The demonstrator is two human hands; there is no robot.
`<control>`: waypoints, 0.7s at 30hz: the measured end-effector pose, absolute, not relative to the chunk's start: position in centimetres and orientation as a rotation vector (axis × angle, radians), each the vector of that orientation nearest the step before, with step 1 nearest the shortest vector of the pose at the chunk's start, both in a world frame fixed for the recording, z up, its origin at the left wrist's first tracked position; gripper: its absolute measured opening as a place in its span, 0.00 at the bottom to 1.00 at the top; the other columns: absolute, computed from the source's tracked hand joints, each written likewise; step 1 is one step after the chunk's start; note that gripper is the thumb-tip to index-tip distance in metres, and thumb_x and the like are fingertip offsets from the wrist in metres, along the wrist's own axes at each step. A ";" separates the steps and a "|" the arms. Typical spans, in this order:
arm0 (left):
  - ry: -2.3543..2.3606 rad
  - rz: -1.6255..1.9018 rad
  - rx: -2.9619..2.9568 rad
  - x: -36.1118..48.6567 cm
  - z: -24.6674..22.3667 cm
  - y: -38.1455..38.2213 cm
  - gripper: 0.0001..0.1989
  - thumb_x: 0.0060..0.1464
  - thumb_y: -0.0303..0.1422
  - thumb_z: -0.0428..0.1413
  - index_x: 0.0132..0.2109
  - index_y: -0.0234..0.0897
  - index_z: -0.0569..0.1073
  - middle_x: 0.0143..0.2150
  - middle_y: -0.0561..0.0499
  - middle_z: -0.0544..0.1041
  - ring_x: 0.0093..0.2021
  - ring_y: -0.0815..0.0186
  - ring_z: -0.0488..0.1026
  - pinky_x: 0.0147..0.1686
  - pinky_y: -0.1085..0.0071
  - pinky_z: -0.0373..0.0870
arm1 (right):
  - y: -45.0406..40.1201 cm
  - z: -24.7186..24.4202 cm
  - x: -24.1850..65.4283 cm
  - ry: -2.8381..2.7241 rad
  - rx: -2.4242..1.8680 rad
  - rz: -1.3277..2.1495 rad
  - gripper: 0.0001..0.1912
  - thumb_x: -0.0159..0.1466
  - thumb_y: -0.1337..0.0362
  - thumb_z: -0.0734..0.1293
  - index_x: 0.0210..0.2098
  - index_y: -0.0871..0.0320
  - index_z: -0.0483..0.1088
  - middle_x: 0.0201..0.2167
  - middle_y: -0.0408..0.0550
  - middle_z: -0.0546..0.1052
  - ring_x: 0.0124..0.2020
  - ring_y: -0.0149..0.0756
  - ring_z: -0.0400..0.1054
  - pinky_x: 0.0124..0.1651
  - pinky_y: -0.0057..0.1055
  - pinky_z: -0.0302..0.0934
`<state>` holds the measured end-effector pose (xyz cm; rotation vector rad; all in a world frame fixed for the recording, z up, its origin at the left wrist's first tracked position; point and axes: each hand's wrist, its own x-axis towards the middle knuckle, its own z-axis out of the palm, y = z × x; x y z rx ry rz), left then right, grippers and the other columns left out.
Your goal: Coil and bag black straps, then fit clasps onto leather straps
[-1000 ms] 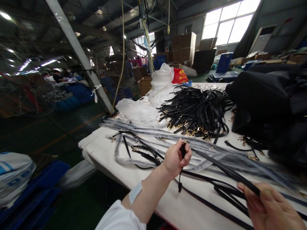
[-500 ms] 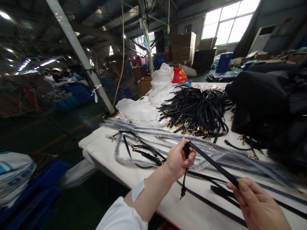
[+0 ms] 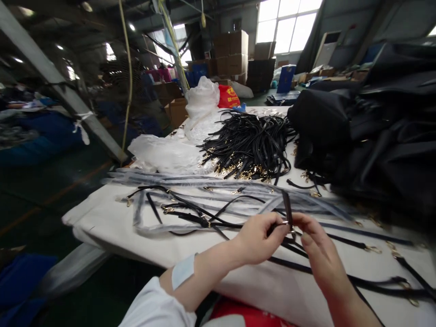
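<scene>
A black strap [image 3: 288, 206] with a metal buckle stands up between my two hands above the white table. My left hand [image 3: 261, 237] is closed on the strap beside the buckle. From the right, my right hand [image 3: 315, 243] touches the same strap at the buckle, its fingers bent around it. Other black straps [image 3: 194, 218] with gold clasps lie beneath and around my hands. Long clear plastic sleeves [image 3: 150, 227] run across the table behind them.
A big heap of black straps [image 3: 255, 141] lies at the table's back, beside white plastic bags [image 3: 163, 152]. Black fabric [image 3: 320, 122] is piled at the right. The white table [image 3: 102, 218] has its near edge below my arms. A slanted metal pole [image 3: 68, 93] rises at the left.
My hands have come together; my right hand moved left and up to the buckle near my left hand. The view has shifted right, so the table's things appear further left.
</scene>
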<state>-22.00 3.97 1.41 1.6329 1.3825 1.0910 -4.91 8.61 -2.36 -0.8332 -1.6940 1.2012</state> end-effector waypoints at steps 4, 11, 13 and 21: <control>1.407 0.903 1.807 -20.6 1.7 4.3 0.04 0.52 0.31 0.56 0.33 0.35 0.73 0.29 0.50 0.74 0.30 0.66 0.67 0.29 0.72 0.60 | 7.9 -1.1 -4.1 -1.908 -0.751 1.028 0.20 0.69 0.52 0.63 0.58 0.50 0.71 0.60 0.51 0.71 0.62 0.47 0.63 0.65 0.45 0.56; 1.285 0.768 1.700 -20.1 3.3 5.6 0.10 0.56 0.32 0.50 0.35 0.36 0.75 0.26 0.55 0.70 0.27 0.69 0.64 0.27 0.73 0.58 | 8.1 -0.8 -1.2 -1.566 -0.931 1.127 0.26 0.74 0.49 0.50 0.49 0.50 0.76 0.50 0.47 0.78 0.55 0.43 0.67 0.61 0.39 0.56; 1.332 0.763 1.696 -19.9 3.5 5.9 0.11 0.56 0.31 0.48 0.34 0.36 0.74 0.26 0.55 0.70 0.27 0.69 0.64 0.28 0.73 0.58 | 8.2 -0.9 -0.7 -1.547 -1.005 1.120 0.25 0.73 0.48 0.53 0.45 0.52 0.78 0.44 0.47 0.78 0.50 0.43 0.69 0.55 0.38 0.59; 1.505 0.744 1.793 -20.1 3.9 6.2 0.11 0.57 0.34 0.51 0.34 0.36 0.76 0.22 0.56 0.68 0.24 0.70 0.62 0.24 0.72 0.53 | 7.9 -0.4 -0.4 -1.407 -1.283 1.042 0.30 0.69 0.40 0.57 0.40 0.57 0.79 0.29 0.48 0.78 0.37 0.42 0.70 0.46 0.37 0.61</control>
